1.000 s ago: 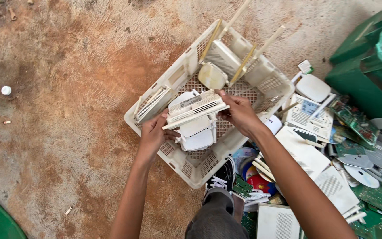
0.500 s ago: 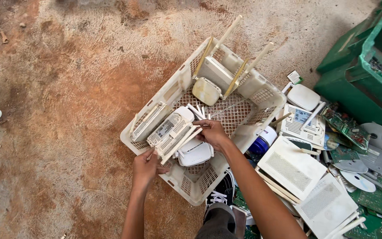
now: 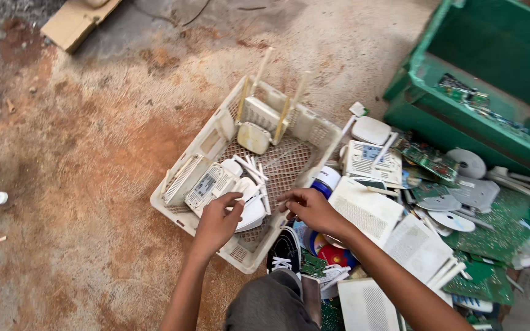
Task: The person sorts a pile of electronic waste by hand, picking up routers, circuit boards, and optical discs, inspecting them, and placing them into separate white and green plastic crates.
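A cream plastic basket (image 3: 207, 141) sits on the dirt floor, holding several white routers. My left hand (image 3: 219, 220) lies inside it at the near side, fingers curled over a round white router (image 3: 254, 213) with thin antennas, next to a labelled router (image 3: 208, 184). At the basket's near right rim my right hand (image 3: 307, 208) hovers with loosely curled fingers and nothing in it. A router with two upright antennas (image 3: 265, 113) stands at the basket's far end, a small cream device (image 3: 254, 138) in front of it.
A heap of white routers (image 3: 369, 208), discs and green circuit boards (image 3: 492, 220) lies to the right. A green bin (image 3: 480, 73) stands at the far right. My black shoe (image 3: 286, 251) is beside the basket. Cardboard (image 3: 78, 21) lies top left, a white cap (image 3: 0, 197) far left.
Both hands lowered a white router with antennas into the basket. My right hand has let go and drawn back to the basket's right rim; my left hand stays on the router.
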